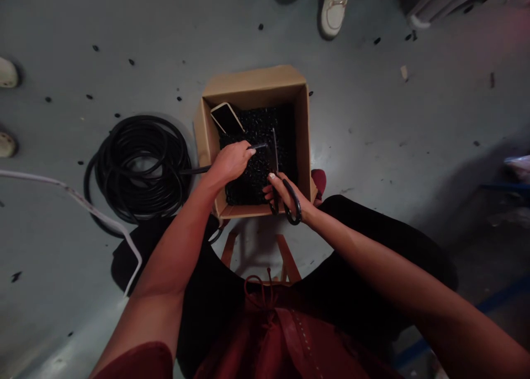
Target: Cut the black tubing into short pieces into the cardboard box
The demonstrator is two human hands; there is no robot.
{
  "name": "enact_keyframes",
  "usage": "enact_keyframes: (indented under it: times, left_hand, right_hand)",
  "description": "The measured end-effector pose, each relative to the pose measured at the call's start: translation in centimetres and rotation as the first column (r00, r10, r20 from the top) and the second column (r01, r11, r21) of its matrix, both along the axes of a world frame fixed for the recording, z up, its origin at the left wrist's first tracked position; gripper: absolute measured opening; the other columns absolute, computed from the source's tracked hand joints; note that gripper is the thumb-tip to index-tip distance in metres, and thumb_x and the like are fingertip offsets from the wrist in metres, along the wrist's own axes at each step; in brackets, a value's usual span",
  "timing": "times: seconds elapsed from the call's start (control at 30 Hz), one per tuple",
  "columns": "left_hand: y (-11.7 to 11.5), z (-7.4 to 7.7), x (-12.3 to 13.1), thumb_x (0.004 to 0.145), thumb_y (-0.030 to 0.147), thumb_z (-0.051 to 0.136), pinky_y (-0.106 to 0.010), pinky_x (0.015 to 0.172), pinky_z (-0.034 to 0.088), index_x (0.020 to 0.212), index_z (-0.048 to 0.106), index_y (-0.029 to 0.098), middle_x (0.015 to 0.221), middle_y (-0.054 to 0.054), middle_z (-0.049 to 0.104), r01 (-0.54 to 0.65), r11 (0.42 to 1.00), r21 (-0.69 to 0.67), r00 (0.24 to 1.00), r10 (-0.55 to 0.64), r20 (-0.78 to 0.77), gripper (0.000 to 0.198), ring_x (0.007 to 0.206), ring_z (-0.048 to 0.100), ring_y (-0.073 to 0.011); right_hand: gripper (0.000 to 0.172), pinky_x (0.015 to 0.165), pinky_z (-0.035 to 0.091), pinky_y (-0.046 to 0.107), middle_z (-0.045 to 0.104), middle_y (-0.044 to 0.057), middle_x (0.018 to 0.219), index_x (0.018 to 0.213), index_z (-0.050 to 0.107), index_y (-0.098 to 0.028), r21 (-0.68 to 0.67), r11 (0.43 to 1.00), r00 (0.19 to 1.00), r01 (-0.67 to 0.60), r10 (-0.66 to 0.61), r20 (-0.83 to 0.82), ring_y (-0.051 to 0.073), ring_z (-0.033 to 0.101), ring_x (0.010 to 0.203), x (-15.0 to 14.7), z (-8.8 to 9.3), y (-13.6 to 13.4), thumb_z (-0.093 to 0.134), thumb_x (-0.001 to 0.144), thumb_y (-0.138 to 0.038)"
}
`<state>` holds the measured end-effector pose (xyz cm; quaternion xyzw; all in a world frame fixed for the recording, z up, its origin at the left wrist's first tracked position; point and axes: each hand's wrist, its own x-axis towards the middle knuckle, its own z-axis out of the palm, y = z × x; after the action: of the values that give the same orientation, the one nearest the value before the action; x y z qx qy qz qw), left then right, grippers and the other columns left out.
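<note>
My left hand [232, 161] is closed around a black ribbed hose [259, 146], whose free end sticks out past the fingers over an open cardboard box [252, 83]. Black-handled scissors [293, 202] are in my right hand [287, 194], the blades apart and pointing away from me beside the hose end. Small black cut pieces [259, 122] fill the lower part of the box. A phone-like flat object [227, 118] with a pale edge leans in the box's far left corner. From my left hand the hose leads back to a large black coil [141, 166] on the floor.
Small black bits [131, 62] are scattered over the grey floor. A white cable [74, 194] runs in from the left. Another person's white shoe [334, 11] is at the top, and pale footwear [7, 72] shows at the left edge. A wooden stool [287, 257] stands below the box.
</note>
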<state>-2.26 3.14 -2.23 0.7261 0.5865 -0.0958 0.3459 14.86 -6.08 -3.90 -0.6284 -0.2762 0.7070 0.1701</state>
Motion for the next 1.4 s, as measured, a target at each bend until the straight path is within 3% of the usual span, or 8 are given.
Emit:
enact_keyframes:
  times: [0.17,0.8,1.1,1.3,1.4]
  left_hand:
    - [-0.2,-0.6,0.2,0.099,0.03,0.033,-0.036,0.087,0.047,0.107,0.065,0.012,0.107,-0.013,0.071,-0.003,0.999,0.052,1.0,0.002,0.028,0.037,0.097,0.064,-0.0236]
    - [-0.9,-0.8,0.9,0.1,0.029,0.035,-0.035,0.092,0.046,0.11,0.064,0.015,0.111,-0.011,0.069,0.058,0.996,0.064,0.998,-0.059,0.021,0.033,0.103,0.062,-0.0224]
    - [-1.0,-0.7,1.1,0.1,0.03,0.035,-0.036,0.092,0.047,0.11,0.064,0.015,0.114,-0.013,0.068,0.077,0.996,0.037,0.996,-0.079,0.034,0.034,0.105,0.062,-0.0244]
    - [-1.0,-0.7,1.2,0.101,0.032,0.035,-0.035,0.092,0.046,0.11,0.063,0.015,0.115,-0.012,0.068,0.107,0.994,0.03,0.994,-0.107,0.004,0.034,0.106,0.062,-0.0244]
    - [-1.2,-0.6,1.4,0.101,0.032,0.037,-0.035,0.092,0.046,0.11,0.063,0.016,0.116,-0.012,0.068,0.132,0.991,0.024,0.991,-0.132,-0.016,0.032,0.107,0.062,-0.0247]
  right_hand:
    - [0.032,0.071,0.054,0.028,0.068,0.005,0.095,0.103,0.051,-0.021,0.083,0.993,0.995,-0.086,0.09,-0.046,0.016,0.067,0.084,0.0,0.5,-0.4,0.053,0.094,-0.052]
    - [0.042,0.072,0.054,0.03,0.067,0.006,0.096,0.101,0.05,-0.021,0.135,0.98,0.989,-0.143,0.145,-0.007,0.017,0.066,0.082,0.3,-0.4,-0.4,0.05,0.091,-0.062]
    - [0.036,0.064,0.052,0.025,0.066,0.003,0.093,0.101,0.051,-0.022,0.072,0.993,0.996,-0.092,0.093,-0.012,0.013,0.064,0.076,0.1,0.5,-0.3,0.052,0.093,-0.056]
    - [0.027,0.061,0.051,0.023,0.062,0.001,0.084,0.099,0.051,-0.022,-0.005,1.0,0.998,0.008,-0.008,-0.056,0.011,0.062,0.068,0.0,-0.4,-0.2,0.051,0.095,-0.049]
    - [0.031,0.06,0.051,0.023,0.062,0.0,0.085,0.1,0.051,-0.022,0.037,0.999,0.998,0.011,-0.009,-0.061,0.012,0.062,0.069,0.2,-0.8,-0.3,0.053,0.093,-0.052]
